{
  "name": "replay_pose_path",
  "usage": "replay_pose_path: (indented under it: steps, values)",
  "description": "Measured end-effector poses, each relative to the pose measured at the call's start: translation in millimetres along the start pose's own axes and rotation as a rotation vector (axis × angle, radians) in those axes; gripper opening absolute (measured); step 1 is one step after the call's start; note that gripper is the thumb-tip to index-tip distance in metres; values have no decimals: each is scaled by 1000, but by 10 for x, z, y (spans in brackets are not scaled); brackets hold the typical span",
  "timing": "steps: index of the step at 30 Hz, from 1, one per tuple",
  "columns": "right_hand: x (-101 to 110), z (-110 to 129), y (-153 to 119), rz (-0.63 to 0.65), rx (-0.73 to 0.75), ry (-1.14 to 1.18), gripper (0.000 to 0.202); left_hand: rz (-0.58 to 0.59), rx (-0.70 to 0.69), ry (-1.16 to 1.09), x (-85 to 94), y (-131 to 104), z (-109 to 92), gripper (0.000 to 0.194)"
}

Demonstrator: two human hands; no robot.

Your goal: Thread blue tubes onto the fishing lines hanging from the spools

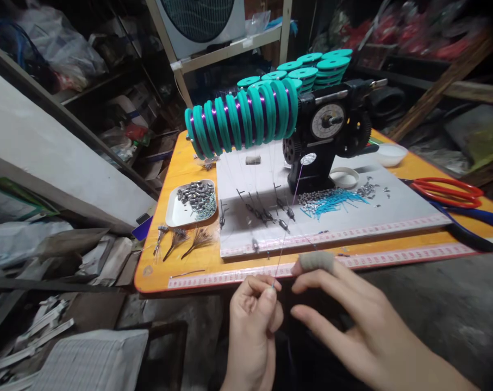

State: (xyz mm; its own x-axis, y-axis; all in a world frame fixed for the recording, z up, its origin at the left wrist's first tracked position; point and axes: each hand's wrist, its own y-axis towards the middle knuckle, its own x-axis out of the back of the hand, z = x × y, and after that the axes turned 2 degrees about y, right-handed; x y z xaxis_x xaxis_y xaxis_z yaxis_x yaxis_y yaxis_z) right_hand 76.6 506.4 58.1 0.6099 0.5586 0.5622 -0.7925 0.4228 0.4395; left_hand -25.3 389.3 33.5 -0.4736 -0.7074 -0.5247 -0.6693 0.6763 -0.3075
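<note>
Table (158,271) just beyond both hands. Green spools (242,117) above, ahead of left hand (250,326). Right hand (364,312) beside left, thumb and fingers spread, no grip seen. Dark weights (283,223) beyond left fingertips. Thin line (279,258) pinched in left fingertips, rising away. Judged best: steady pinch, light even tension, clear of weights.

A thin translucent fishing line (281,252) is pinched between the thumb and bent fingers of the bare left hand (254,309). The right hand (352,309), its index finger wrapped in grey cloth tape (317,261), is held open just beside it. Beyond them, a row of turquoise foam spools (242,117) is carried by a black metal winding machine (317,136) on the orange table (156,271).
</note>
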Motion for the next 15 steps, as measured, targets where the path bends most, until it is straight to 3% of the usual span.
replay_pose_path:
  steps: [2, 5, 8, 11, 13, 15]
  values:
    - [-75, -5, -36, 56, -89, 84, 13, 4, 63, -110, -18, 0, 45, 26]
    - [-150, -12, -51, 28, -111, 142, 12, -2, 45, -127, -33, 3, 96, 27]
    - [-138, -11, -54, -36, 7, 13, 13, 14, -39, -7, -7, 6, 100, 23]
    - [-44, -15, -3, -106, 211, -80, 22, 57, -208, 331, 40, -11, 33, 13]
    - [42, -22, 82, -25, 264, -35, 30, 70, -367, 578, 58, -38, -36, 7]
    - [119, -34, 187, 204, 196, 53, 28, 69, -567, 769, 64, -67, -97, 7]
